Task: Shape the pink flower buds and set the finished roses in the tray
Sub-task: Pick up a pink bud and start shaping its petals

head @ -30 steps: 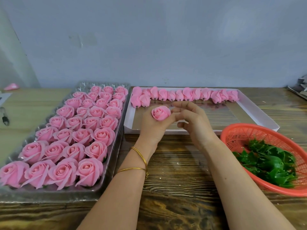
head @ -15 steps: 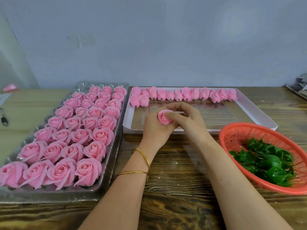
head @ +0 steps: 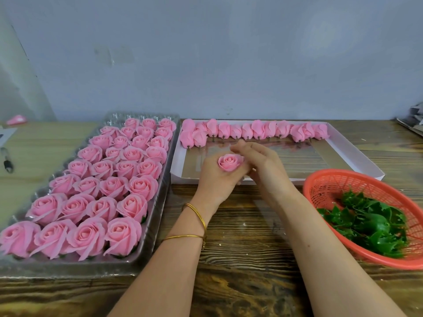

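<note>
Head view: the left hand (head: 215, 179) has its grip curled round a pink rose (head: 229, 163), bloom up, over the near side of the white box (head: 357, 156). The right hand (head: 263, 165) sits against the rose's right side. Its grip is blurred, so pinching or not, I can't tell. Unshaped buds (head: 258, 131) line the box's far wall. The tray (head: 146, 255) at left is packed with finished roses (head: 114, 186).

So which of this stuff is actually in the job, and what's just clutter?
Job: left hand holding the rose; right hand beside it; box of buds; tray of finished roses.
Lying about: pen; pink object; papers; basket of green leaves, untouched.
</note>
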`<state>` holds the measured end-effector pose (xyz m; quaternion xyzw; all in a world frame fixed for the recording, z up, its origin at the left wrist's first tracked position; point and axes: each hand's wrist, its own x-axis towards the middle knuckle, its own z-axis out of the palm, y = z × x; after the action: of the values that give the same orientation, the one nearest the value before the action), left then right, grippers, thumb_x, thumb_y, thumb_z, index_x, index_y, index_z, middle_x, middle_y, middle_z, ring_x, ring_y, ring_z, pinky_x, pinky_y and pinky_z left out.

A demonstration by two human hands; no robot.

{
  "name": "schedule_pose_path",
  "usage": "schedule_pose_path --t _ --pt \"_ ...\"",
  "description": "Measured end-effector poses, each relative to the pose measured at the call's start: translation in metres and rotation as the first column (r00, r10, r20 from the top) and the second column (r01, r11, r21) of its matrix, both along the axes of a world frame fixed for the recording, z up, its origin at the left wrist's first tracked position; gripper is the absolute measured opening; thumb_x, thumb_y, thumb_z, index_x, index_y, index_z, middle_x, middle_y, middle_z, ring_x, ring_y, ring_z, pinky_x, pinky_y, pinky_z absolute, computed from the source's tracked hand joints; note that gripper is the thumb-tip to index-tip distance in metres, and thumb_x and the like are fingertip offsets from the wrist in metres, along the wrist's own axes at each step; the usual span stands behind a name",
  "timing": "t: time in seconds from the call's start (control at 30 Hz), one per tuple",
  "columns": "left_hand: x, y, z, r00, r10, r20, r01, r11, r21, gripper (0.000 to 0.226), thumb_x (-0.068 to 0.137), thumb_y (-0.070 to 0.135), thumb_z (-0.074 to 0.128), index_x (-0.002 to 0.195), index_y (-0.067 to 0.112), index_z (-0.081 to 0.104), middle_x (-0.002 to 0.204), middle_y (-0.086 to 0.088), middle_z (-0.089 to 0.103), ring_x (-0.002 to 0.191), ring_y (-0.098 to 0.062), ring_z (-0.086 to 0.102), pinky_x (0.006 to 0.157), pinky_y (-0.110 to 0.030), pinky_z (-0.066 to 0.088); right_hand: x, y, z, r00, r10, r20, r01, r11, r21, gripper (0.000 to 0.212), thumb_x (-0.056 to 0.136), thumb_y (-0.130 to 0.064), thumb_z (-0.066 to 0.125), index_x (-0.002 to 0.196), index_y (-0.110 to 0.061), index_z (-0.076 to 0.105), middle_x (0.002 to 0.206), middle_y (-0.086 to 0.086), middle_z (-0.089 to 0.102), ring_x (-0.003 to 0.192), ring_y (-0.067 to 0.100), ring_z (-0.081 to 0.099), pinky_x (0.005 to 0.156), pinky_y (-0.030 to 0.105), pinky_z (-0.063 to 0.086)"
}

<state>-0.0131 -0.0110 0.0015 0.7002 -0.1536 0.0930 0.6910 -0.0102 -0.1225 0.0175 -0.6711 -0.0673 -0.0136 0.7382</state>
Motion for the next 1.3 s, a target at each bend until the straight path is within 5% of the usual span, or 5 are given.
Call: schedule_pose_path --t 0.23,0.5,0.7,0.87,1.3 --pt "0.002 -0.001 0.000 0.998 0.056 -0.006 -0.056 0.996 -0.067 0.010 0.083 0.018 0.074 0.076 0.017 0.067 0.066 0.010 0.066 0.067 -0.002 0.063 0.064 -0.017 0.053 0.003 -0.003 0.003 0.997 -0.065 -0.046 0.071 0.987 0.145 0.033 0.090 -0.002 0.041 0.078 -0.011 0.071 0.079 0.001 0.070 0.072 0.007 0.066 0.060 0.019 0.052" --pt "0.006 0.001 -0.003 0.991 0.090 -0.096 -0.107 0.975 -0.193 0.017 0.083 0.015 0.073 0.082 0.000 0.066 0.074 -0.006 0.065 0.072 -0.012 0.063 0.066 -0.025 0.054 0.000 -0.009 -0.004 0.998 0.051 0.032 -0.047 0.991 -0.126 0.042 0.073 0.027 0.052 0.096 -0.006 0.063 0.072 -0.001 0.064 0.068 0.007 0.061 0.069 0.024 0.052" --pt "0.007 -0.002 -0.002 0.991 0.028 -0.127 -0.061 0.962 -0.265 0.014 0.089 0.019 0.067 0.077 0.021 0.074 0.080 -0.003 0.073 0.081 -0.017 0.071 0.068 -0.027 0.056 -0.003 -0.001 -0.002 0.983 0.128 0.129 -0.099 0.973 -0.208 0.052 0.066 0.020 0.075 0.103 -0.013 0.058 0.081 -0.001 0.061 0.071 0.003 0.059 0.064 0.016 0.050" --pt "0.008 -0.001 -0.002 0.988 0.040 -0.151 -0.081 0.957 -0.277 0.028 0.087 0.029 0.070 0.095 0.002 0.070 0.095 -0.022 0.070 0.094 -0.034 0.069 0.083 -0.047 0.058 -0.004 0.002 -0.006 0.983 0.066 0.171 -0.018 0.963 -0.269 0.057 0.067 0.007 0.082 0.114 -0.014 0.056 0.092 0.006 0.063 0.078 0.007 0.060 0.071 0.026 0.055" --pt "0.003 0.001 0.002 0.993 -0.021 -0.119 -0.014 0.958 -0.285 0.018 0.085 0.006 0.069 0.074 -0.003 0.058 0.067 -0.009 0.057 0.064 -0.009 0.061 0.058 -0.019 0.051 -0.003 -0.002 -0.005 0.980 0.106 0.166 -0.043 0.939 -0.342 0.056 0.067 0.006 0.079 0.114 -0.015 0.057 0.104 0.013 0.068 0.090 0.018 0.061 0.082 0.039 0.054"
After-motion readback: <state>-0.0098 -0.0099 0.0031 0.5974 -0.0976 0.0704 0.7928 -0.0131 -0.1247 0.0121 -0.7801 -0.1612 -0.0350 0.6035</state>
